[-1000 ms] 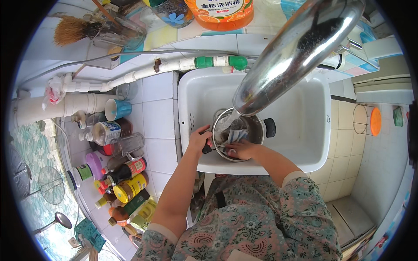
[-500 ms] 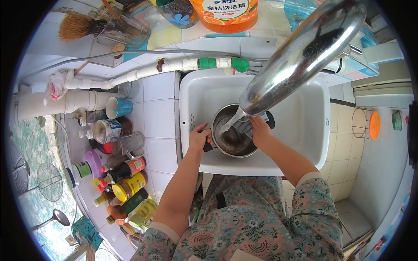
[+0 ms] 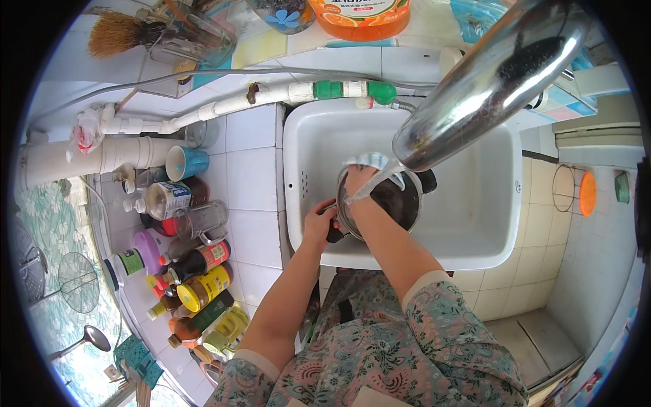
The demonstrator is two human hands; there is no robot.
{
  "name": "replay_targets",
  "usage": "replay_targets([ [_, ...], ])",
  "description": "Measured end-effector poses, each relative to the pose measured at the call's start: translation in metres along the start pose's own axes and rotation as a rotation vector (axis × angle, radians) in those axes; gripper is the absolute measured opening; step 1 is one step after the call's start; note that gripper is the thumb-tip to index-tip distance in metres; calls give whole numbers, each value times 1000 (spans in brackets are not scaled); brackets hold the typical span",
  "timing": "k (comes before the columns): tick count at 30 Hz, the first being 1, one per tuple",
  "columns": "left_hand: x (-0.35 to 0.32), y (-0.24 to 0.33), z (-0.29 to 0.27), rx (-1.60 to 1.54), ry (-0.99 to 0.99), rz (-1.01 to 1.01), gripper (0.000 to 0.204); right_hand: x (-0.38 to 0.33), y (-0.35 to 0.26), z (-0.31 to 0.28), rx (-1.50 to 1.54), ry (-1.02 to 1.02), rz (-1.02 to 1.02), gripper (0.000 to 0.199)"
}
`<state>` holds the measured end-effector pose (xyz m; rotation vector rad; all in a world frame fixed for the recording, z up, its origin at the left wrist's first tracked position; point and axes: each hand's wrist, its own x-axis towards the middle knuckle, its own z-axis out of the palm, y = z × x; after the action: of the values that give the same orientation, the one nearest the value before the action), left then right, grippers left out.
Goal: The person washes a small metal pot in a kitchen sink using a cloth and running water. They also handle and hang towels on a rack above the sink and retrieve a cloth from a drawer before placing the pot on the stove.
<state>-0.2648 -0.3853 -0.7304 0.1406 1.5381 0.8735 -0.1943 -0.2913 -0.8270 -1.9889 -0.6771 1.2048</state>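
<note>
A metal pot (image 3: pixel 392 211) with two black handles is in the white sink (image 3: pixel 468 230). My left hand (image 3: pixel 320 222) is closed around the pot's left handle (image 3: pixel 334 234). My right hand (image 3: pixel 358 180) presses a pale blue-and-white cloth (image 3: pixel 371 160) against the pot's far left rim, its fingers partly hidden. From the chrome faucet (image 3: pixel 475 88) above, a stream of water (image 3: pixel 373 182) falls across my right wrist. The other black handle (image 3: pixel 427 180) points to the far right. My right forearm covers part of the pot.
White pipe with green joints (image 3: pixel 224 105) runs behind the sink. An orange bottle (image 3: pixel 363 20) stands on the ledge beyond. On the tiled counter at left are several bottles and jars (image 3: pixel 203 288), a blue cup (image 3: pixel 187 163) and a glass mug (image 3: pixel 203 222).
My right hand has moved with the cloth from the pot's right side to its far left rim. The pot appears turned and tilted a little; my left hand keeps its handle.
</note>
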Motion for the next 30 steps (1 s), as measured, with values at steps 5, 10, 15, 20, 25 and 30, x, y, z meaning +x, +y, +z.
replay_targets([
  [5, -4, -7, 1, -57, -1, 9, 37, 5, -36, -31, 105, 221, 76, 55],
  [10, 12, -9, -16, -85, -17, -20, 44, -54, 18, -61, -290, -347, -604, 45],
  [15, 12, -4, -18, -58, -47, -12, 45, -65, 21, -101, -547, -409, -738, 50],
  [20, 7, -1, -10, 12, -71, -7, 42, -15, 10, -105, -1322, -952, -1094, 57],
  [25, 5, 3, -6, 107, 0, 78, 39, 61, 62, -111, -1749, -603, -1185, 59],
  [30, 10, -13, -4, 87, 92, 150, 38, -6, 21, -145, -1781, -1141, -437, 50],
])
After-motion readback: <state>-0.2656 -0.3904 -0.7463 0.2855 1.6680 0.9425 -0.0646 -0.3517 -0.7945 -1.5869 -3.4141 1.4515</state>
